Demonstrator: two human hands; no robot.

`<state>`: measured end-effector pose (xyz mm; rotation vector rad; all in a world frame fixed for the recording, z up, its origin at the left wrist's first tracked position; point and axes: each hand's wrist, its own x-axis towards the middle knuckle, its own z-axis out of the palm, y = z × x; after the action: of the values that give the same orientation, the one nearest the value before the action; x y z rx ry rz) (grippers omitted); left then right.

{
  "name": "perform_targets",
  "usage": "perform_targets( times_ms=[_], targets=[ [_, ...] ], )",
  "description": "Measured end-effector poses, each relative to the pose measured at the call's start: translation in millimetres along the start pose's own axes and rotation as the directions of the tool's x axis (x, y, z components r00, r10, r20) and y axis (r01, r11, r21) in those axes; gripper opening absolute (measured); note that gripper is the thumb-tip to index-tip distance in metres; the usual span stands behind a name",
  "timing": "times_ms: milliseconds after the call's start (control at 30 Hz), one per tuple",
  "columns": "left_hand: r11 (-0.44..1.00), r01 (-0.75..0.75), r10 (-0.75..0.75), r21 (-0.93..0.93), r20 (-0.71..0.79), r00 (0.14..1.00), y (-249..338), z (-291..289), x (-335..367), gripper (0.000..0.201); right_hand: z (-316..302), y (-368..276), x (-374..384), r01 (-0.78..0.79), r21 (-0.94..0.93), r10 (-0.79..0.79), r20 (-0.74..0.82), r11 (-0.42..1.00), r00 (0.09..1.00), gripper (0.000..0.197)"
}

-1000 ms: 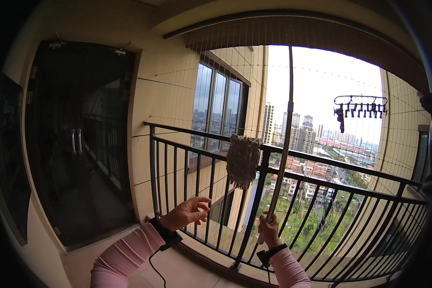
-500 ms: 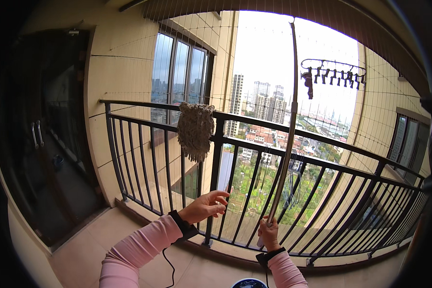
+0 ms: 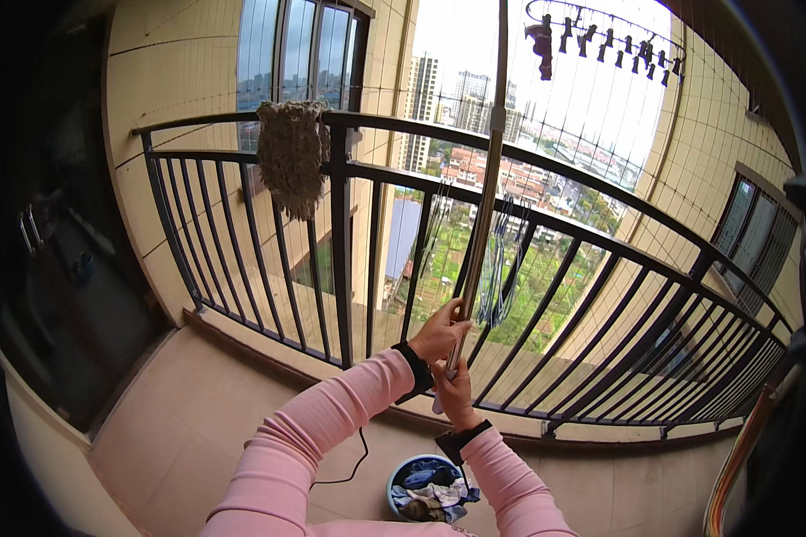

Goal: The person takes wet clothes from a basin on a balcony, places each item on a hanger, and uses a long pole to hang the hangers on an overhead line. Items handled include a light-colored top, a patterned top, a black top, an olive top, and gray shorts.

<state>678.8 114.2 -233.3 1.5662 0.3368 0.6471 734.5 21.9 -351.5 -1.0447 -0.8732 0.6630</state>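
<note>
A long metal telescopic pole (image 3: 488, 197) rises in front of me, its upper end out of the picture. Low on it, my right hand (image 3: 458, 398) is closed around the shaft. Just above, my left hand (image 3: 439, 333) has its fingers curled against the same pole. Below both hands, on the floor, stands a round basin (image 3: 394, 501) full of dark and light clothes (image 3: 434, 492). High beyond the pole hangs an oval clip hanger (image 3: 613, 27) with several black clips and one dark item (image 3: 541, 45) at its left end.
A black railing (image 3: 600, 188) runs across the balcony, with wires stretched above it. A grey mop head or shaggy cloth (image 3: 293, 159) is draped over it at left. Thin cords or hangers (image 3: 501, 259) hang behind the pole. A dark glass door (image 3: 54, 268) stands at left.
My left hand has come right onto the pole, above the right hand. The view has tipped downward, so the basin of clothes shows more and the pole's hooked top has left the picture.
</note>
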Motion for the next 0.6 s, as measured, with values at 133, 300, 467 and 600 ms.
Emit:
perform_targets(
  times_ms=[133,300,467,600],
  targets=[
    [0.994,-0.048,0.039,-0.102,-0.091,0.995,-42,4,23,0.019,-23,27,29,0.02,-0.204,-0.012,0.036,0.979,0.999,0.025],
    [0.991,0.09,-0.108,-0.098,-0.196,0.975,-81,-4,40,0.034,-40,65,64,0.006,-0.414,0.001,0.016,0.91,1.0,0.029],
    [0.997,0.061,-0.071,-0.045,-0.281,0.957,-124,-23,33,0.042,-50,95,93,-0.012,-0.511,0.0,-0.025,0.859,1.0,0.029],
    [0.989,0.134,-0.144,-0.059,-0.224,0.964,-163,-50,5,0.032,-63,118,116,-0.108,-0.489,0.094,-0.053,0.866,0.994,0.032]
  ],
)
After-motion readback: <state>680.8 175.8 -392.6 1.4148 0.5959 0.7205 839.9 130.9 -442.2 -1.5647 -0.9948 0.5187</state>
